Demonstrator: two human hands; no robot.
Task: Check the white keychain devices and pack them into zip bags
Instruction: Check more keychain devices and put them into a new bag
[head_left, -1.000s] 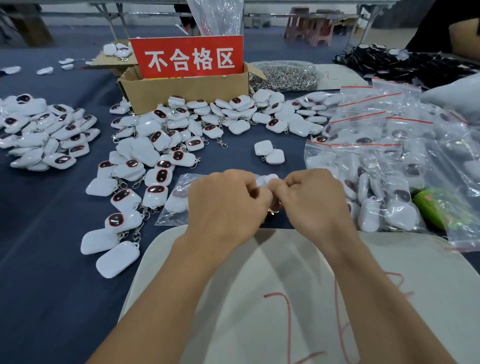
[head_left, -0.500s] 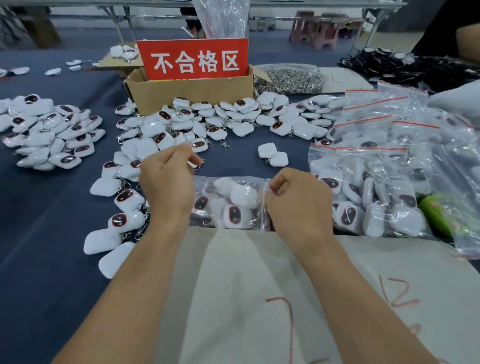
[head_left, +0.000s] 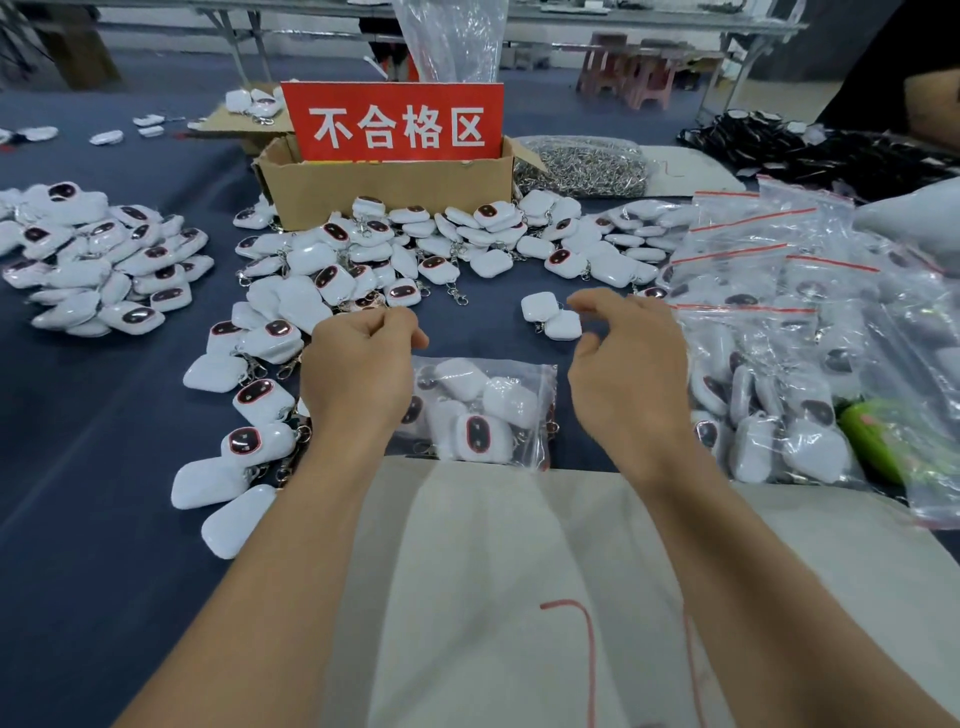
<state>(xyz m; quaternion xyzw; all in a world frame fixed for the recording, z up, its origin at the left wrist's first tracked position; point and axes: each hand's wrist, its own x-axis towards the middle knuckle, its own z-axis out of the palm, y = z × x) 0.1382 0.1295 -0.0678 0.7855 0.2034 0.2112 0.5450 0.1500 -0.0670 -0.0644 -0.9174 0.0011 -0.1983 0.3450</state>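
Note:
A clear zip bag (head_left: 488, 410) filled with several white keychain devices lies flat on the blue cloth between my hands. My left hand (head_left: 358, 364) hovers over the bag's left end with its fingers curled in toward the thumb; nothing shows in them. My right hand (head_left: 623, 369) hangs just right of the bag, fingers loosely spread and holding nothing. Two loose devices (head_left: 550, 314) lie just beyond the bag. A large heap of loose devices (head_left: 363, 260) stretches from the box down past my left hand.
A cardboard box (head_left: 389, 192) with a red sign (head_left: 397, 122) stands at the back. Filled zip bags (head_left: 769, 364) pile up on the right near a green object (head_left: 872, 436). Another device heap (head_left: 93, 254) lies far left. A white sack (head_left: 519, 571) covers the near edge.
My hands met over the bag, then the left hand slid left along its top edge. Both hands have since let go and lifted apart; the bag lies on the cloth.

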